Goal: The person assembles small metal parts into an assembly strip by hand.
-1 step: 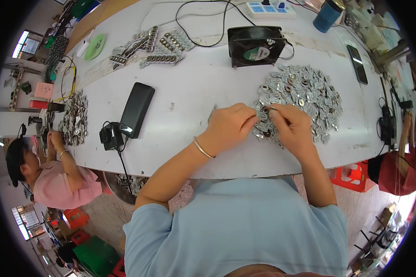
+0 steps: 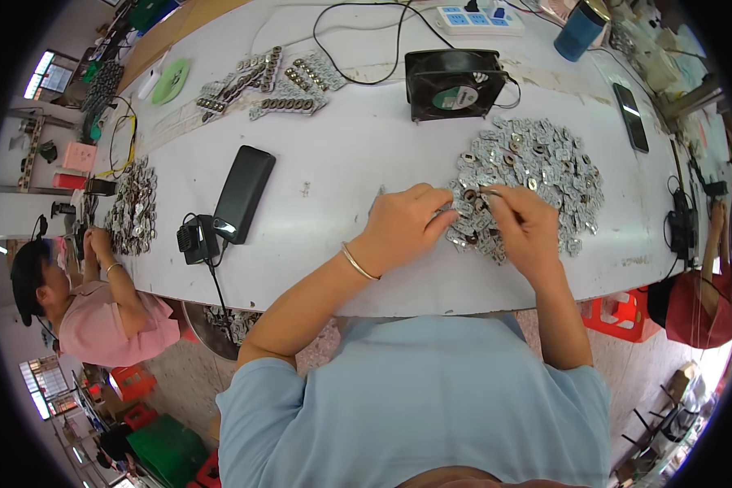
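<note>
My left hand (image 2: 408, 221), with a metal bangle on its wrist, is closed at the left edge of a pile of small silvery metal parts (image 2: 557, 179). Its thumb and forefinger are pinched together, and what they hold is too small to make out. Above the near left side of the pile, my right hand (image 2: 529, 229) is closed too. A small metal part (image 2: 488, 192) shows at its thumb and forefinger tips. A short gap separates the two hands' fingertips. Some darker, ring-shaped pieces lie among the silvery ones.
A black fan (image 2: 453, 85) stands behind the pile; a phone (image 2: 631, 118) lies to its right. At left are a black power bank (image 2: 245, 195) and a black adapter (image 2: 196, 240). Strips of metal parts (image 2: 289, 106) lie farther back. A co-worker in pink (image 2: 118, 325) sits at left.
My right hand has shifted slightly to the right, widening the gap to my left fingertips. My left hand stays almost in place, still pinched.
</note>
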A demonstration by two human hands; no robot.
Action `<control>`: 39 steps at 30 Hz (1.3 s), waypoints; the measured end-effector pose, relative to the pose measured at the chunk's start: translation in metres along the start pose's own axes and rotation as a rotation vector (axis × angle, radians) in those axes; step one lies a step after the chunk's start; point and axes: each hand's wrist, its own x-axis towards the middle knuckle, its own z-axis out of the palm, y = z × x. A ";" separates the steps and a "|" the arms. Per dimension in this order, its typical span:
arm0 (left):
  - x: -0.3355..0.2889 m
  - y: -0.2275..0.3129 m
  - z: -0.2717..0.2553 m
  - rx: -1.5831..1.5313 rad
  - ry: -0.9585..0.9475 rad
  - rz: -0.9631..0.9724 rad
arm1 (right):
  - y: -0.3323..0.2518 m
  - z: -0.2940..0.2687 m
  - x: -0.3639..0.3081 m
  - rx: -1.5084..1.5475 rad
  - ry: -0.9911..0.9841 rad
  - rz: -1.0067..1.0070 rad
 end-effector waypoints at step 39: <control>0.007 0.005 -0.089 -0.711 -0.399 -0.405 | -0.041 -0.014 0.020 0.251 -0.182 -0.001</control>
